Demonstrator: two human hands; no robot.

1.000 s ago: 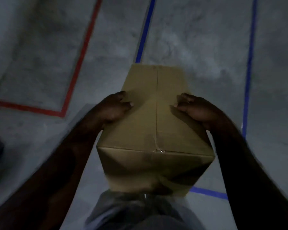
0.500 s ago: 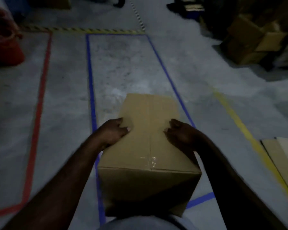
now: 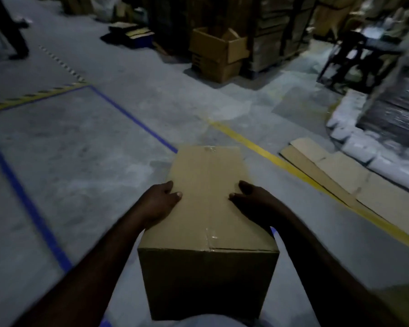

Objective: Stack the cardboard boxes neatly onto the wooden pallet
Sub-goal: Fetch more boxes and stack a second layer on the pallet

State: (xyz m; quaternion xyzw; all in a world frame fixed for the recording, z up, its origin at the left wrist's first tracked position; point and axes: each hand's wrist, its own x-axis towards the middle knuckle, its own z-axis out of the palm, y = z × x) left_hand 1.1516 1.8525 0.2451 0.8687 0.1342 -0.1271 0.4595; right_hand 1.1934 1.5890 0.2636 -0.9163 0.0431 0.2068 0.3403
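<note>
Sealed cardboard box (image 3: 206, 208) held up: left hand (image 3: 159, 202) grips its 9 o'clock edge, right hand (image 3: 255, 201) grips 3 o'clock.

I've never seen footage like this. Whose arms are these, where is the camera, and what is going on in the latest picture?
There is no machine here. A person wears a wide-angle camera on the head, looking forward and down, so you see their own two arms. The left hand and right hand grip the sides of a closed cardboard box, thumbs on its taped top, holding it off the ground. Below is a grey concrete floor marked with blue tape and a yellow line. Flattened cardboard sheets lie to the right of that line, and open boxes sit stacked at the back. The job is stacking boxes on a wooden pallet, but I cannot make out that pallet in this dim view.
</note>
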